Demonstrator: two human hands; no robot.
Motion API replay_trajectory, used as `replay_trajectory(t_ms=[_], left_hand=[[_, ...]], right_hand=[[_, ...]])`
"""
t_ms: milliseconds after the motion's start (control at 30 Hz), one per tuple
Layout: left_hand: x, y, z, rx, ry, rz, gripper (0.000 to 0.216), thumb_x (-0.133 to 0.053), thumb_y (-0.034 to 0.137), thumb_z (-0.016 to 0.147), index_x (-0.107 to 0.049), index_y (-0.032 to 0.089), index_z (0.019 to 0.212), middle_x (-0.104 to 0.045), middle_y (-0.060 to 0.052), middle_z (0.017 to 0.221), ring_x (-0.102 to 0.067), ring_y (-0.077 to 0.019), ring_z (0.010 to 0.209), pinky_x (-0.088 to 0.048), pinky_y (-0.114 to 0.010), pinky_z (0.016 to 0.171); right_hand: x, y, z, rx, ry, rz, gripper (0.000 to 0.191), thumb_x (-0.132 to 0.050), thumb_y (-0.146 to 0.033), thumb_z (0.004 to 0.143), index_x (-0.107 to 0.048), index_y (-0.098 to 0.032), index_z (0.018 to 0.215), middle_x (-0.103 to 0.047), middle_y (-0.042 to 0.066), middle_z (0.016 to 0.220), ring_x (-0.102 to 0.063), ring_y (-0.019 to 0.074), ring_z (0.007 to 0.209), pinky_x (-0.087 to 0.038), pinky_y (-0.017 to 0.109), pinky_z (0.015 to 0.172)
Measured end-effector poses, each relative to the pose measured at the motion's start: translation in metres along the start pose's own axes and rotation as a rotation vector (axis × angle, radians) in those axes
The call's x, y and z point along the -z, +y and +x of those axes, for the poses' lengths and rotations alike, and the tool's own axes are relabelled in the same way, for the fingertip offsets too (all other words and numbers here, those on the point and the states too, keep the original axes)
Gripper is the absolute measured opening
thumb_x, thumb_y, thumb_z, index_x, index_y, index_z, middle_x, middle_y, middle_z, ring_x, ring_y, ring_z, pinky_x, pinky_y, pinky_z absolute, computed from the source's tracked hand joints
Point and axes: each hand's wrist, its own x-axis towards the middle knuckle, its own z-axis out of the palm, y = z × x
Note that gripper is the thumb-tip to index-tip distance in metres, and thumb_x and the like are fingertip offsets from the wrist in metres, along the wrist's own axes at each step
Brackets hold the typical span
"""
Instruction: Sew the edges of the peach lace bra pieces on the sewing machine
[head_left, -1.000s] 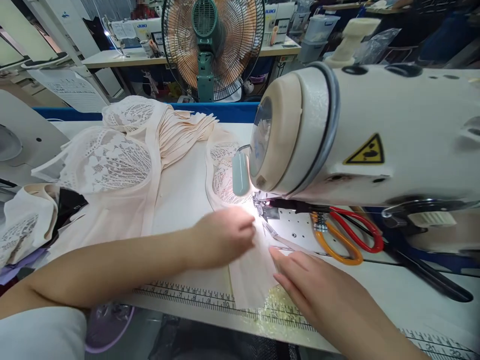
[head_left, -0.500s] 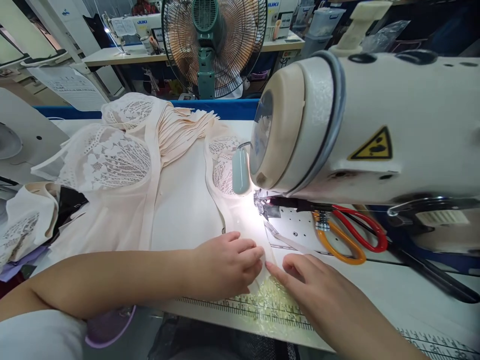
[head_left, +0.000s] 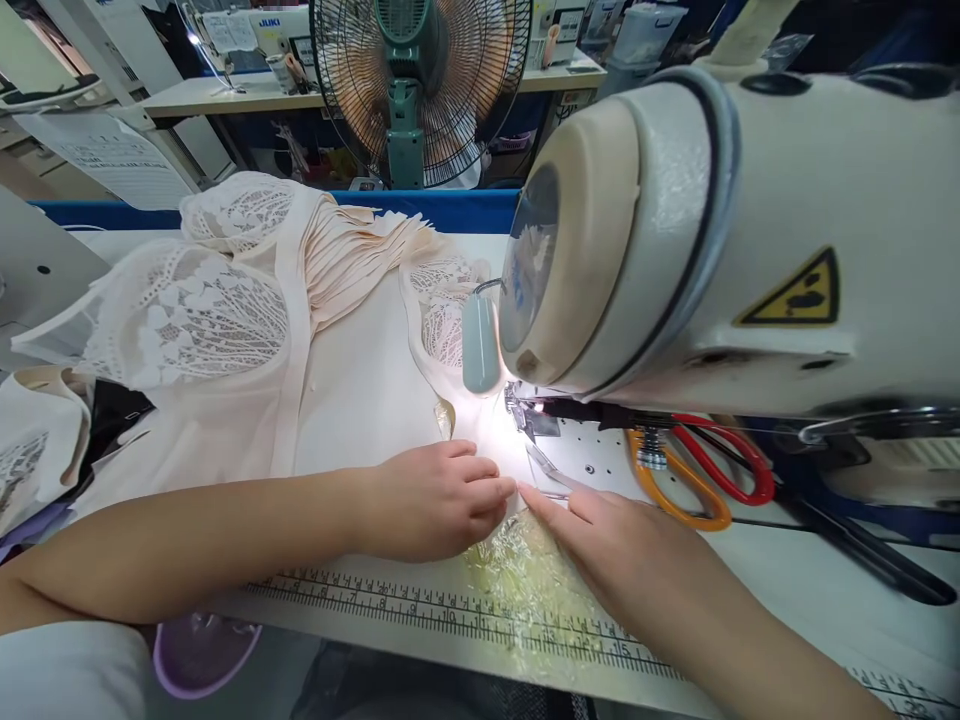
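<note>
Cream cloth [head_left: 480,425] with a lace panel [head_left: 442,335] toward its far end, flat on the white table [head_left: 356,385], right edge at the metal foot [head_left: 517,400] of the sewing machine [head_left: 675,250]. Lit brightly between foot and fingertips; partly hidden behind a grey-green pad [head_left: 480,345].

Key relation: cloth straight ahead of the 2 hands, long axis running away from the fingertips and leaning slightly left. Left hand [head_left: 439,502] nearer to the main spread of cloth, laid over its near end with fingers bent and bunched. Right hand [head_left: 607,535] off to the right, index finger stretched toward the same near corner, its tip just beside the left fingertips. Cannot tell, for either hand, a pinch from a light touch; contact hidden under the fingers.

Alongside, right of the cloth: 1 narrow strip [head_left: 553,466], slanting from near the foot down toward the right hand. Farther right, well apart from the cloth: 1 orange loop handle [head_left: 694,500] and 1 red loop handle [head_left: 750,475].

In front of the fingertips, along the table's near edge: shiny yellowish film [head_left: 517,570] and a printed ruler [head_left: 405,603]. To the left, beyond the left forearm: a larger lace garment [head_left: 217,330].
</note>
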Motion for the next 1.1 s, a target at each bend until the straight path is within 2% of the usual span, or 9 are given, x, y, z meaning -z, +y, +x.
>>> replay_trajectory(t_ms=[233,400,533,800,967,1100], left_hand=[[0.007,-0.014,0.001,-0.048,-0.051,0.032,0.023,-0.039,0.013,0.092,-0.061,0.013,0.095,-0.064,-0.009,0.094,-0.056,-0.0166,0.090,-0.047,-0.031,0.081],[0.010,-0.025,0.002,-0.066,-0.079,0.050,0.026,-0.036,0.014,0.095,-0.062,0.012,0.093,-0.064,-0.008,0.097,-0.056,-0.0170,0.093,-0.046,-0.032,0.082],[0.010,-0.034,0.002,-0.067,-0.108,0.036,0.028,-0.034,0.015,0.095,-0.062,0.013,0.096,-0.064,-0.008,0.098,-0.055,-0.0172,0.093,-0.045,-0.033,0.082],[0.014,-0.050,0.000,-0.071,-0.121,0.128,0.031,-0.033,0.015,0.095,-0.061,0.015,0.108,-0.063,-0.010,0.111,-0.056,-0.0182,0.099,-0.044,-0.036,0.088],[0.019,-0.058,0.004,-0.051,-0.151,0.164,0.031,-0.034,0.014,0.094,-0.062,0.014,0.107,-0.064,-0.010,0.111,-0.059,-0.0184,0.093,-0.046,-0.033,0.080],[0.018,-0.065,0.005,-0.034,-0.170,0.169,0.030,-0.036,0.012,0.091,-0.062,0.015,0.107,-0.063,-0.009,0.113,-0.059,-0.0187,0.089,-0.046,-0.035,0.079]], right_hand=[[0.021,-0.003,0.023,-0.133,-0.352,-0.031,0.077,-0.052,-0.010,0.073,-0.026,-0.031,0.142,-0.054,-0.004,0.056,-0.044,0.0122,0.044,-0.009,0.026,0.038],[0.031,-0.006,0.036,-0.206,-0.472,0.019,0.068,-0.048,-0.016,0.082,-0.022,-0.027,0.144,-0.051,-0.004,0.050,-0.041,0.0127,0.041,-0.014,0.026,0.037],[0.034,-0.009,0.043,-0.236,-0.483,0.030,0.063,-0.046,-0.022,0.086,-0.022,-0.022,0.144,-0.044,-0.004,0.046,-0.042,0.0144,0.041,-0.019,0.026,0.038],[0.040,-0.019,0.060,-0.327,-0.520,0.029,0.061,-0.044,-0.023,0.085,-0.026,-0.013,0.143,-0.030,-0.007,0.039,-0.034,0.0146,0.037,-0.027,0.026,0.038],[0.038,-0.026,0.066,-0.368,-0.537,-0.016,0.077,-0.054,-0.020,0.077,-0.018,-0.011,0.145,-0.034,-0.006,0.039,-0.039,0.0153,0.037,-0.031,0.027,0.038],[0.036,-0.029,0.063,-0.303,-0.478,-0.089,0.080,-0.055,-0.013,0.073,-0.017,-0.006,0.144,-0.040,-0.004,0.041,-0.047,0.0175,0.039,-0.029,0.026,0.038]])
